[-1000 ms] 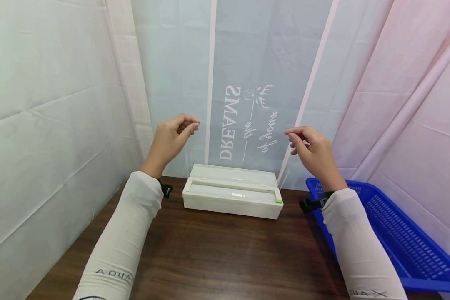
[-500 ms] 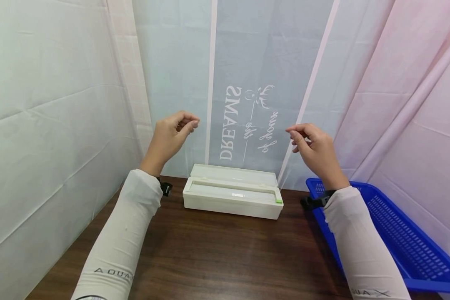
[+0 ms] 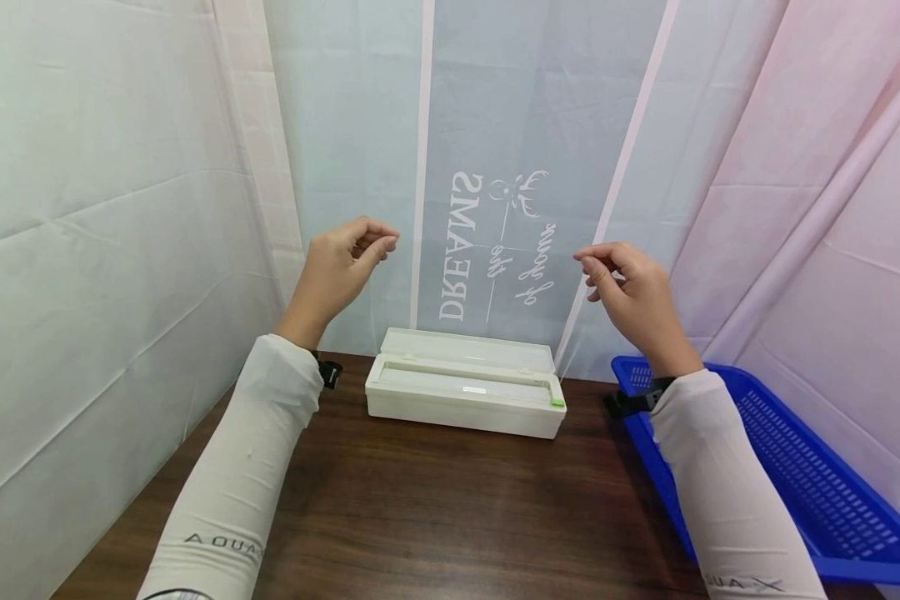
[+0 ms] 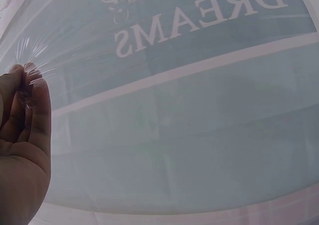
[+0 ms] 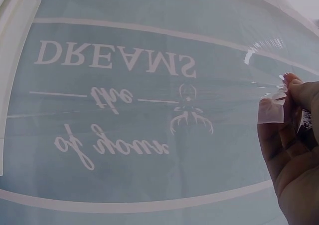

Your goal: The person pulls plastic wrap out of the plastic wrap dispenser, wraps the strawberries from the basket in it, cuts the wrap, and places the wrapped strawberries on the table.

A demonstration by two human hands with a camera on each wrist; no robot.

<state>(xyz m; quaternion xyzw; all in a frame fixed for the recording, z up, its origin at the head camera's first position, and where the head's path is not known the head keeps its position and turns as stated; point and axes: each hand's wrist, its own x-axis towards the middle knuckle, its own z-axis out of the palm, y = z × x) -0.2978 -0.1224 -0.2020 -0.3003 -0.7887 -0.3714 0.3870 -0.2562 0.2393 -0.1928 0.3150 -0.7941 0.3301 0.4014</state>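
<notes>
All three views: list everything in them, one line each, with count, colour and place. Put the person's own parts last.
cling film: one sheet apparently, clear, stretched between both hands
film dispenser box: one, white, on the table below the hands
box lid: one, white, tilted open behind the box
slider tab: one, green, right end of the box
perforated basket: one, blue, at the right
table: one, dark brown wood-grain, underneath
printed backdrop: one, blue-grey with pale stripes, behind the box
side cloths: two, whitish left, pinkish right
wrist straps: two, black, one per wrist
sleeves: two, pale grey, on the forearms
left hand: one, bare, pinching film
right hand: one, bare, pinching film
</notes>
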